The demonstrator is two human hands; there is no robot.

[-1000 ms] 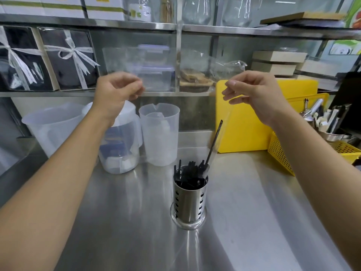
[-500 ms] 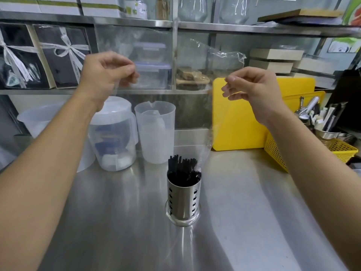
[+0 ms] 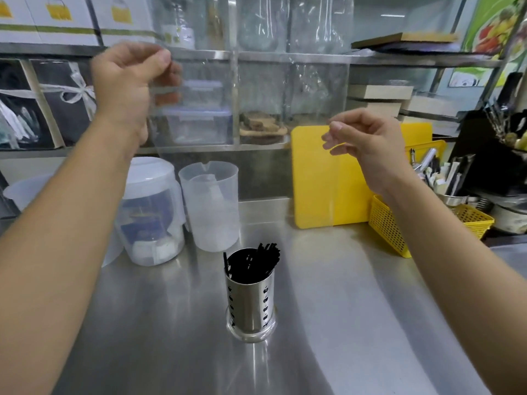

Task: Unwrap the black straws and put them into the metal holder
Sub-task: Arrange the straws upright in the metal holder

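The black straws (image 3: 253,263) stood upright inside the metal holder (image 3: 251,300), which was on the steel counter (image 3: 328,323) in front of two plastic jugs. The left hand (image 3: 125,81) was raised high and pinched one corner of the clear plastic wrapper (image 3: 256,109) between thumb and fingers. The right hand (image 3: 368,138) was lower, with its fingers loosely curled near the wrapper's other edge, but I could not tell if it really gripped the wrapper.
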